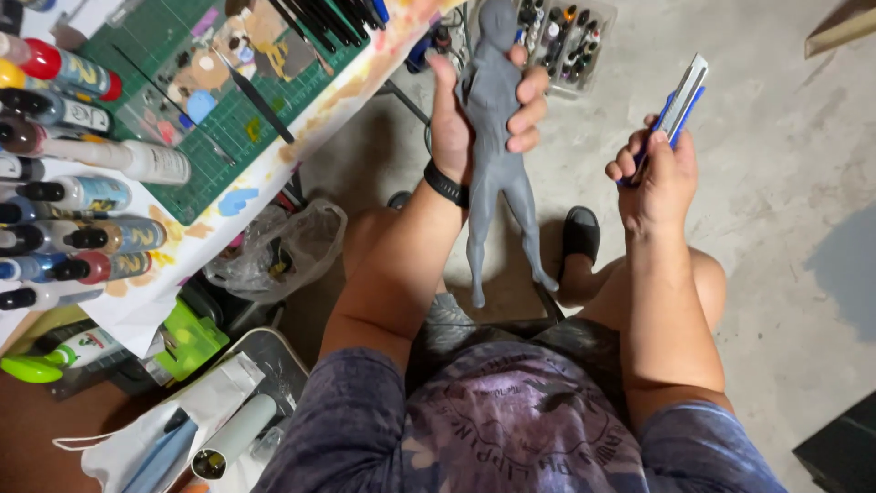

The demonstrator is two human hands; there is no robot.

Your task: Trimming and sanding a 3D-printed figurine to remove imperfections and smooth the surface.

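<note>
My left hand [474,114] grips a grey human-shaped figurine [497,164] around its torso, head toward the top of the view and legs hanging down over my lap. A black band sits on that wrist. My right hand [652,173] is closed on a blue and silver utility knife [680,105], held up to the right of the figurine and apart from it. The knife's tip points up and away.
A work table at the left carries a green cutting mat [219,110], several paint bottles [82,192] and black tools. A clear box of small bottles [570,41] stands on the concrete floor [785,183]. A crumpled plastic bag [287,246] lies under the table edge.
</note>
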